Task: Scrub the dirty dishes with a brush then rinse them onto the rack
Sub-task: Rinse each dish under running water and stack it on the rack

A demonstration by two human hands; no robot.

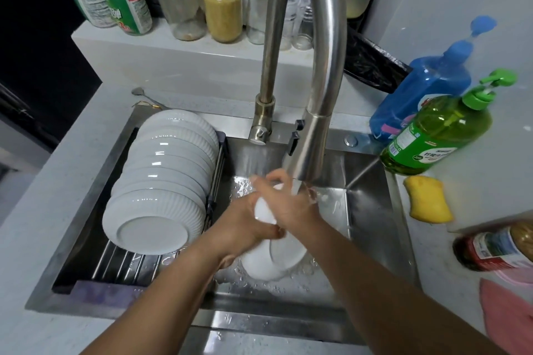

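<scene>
Forearms reach in from the bottom edge and meet over the steel sink (pixel 372 210), just under the faucet (pixel 314 135) head, where water runs down. The left hand (pixel 245 228) comes from the lower left with its wrist bent inward, fingers curled round a small white dish (pixel 264 210) held on edge. The right hand (pixel 291 204) crosses from the lower right, its fingers bent over the top of the same dish and touching it near the stream; motion blur makes it hard to tell whether that hand also holds anything else. Directly below the hands a white bowl (pixel 274 262) sits in the wet basin among water droplets. To the left, a row of white ribbed bowls (pixel 161 181) lies on its side, nested, on the rack (pixel 129 265) spanning the sink's left part. On the counter to the right stand a green dish-soap bottle (pixel 438 135), a blue pump bottle (pixel 427 86) and a yellow sponge (pixel 428 200).
</scene>
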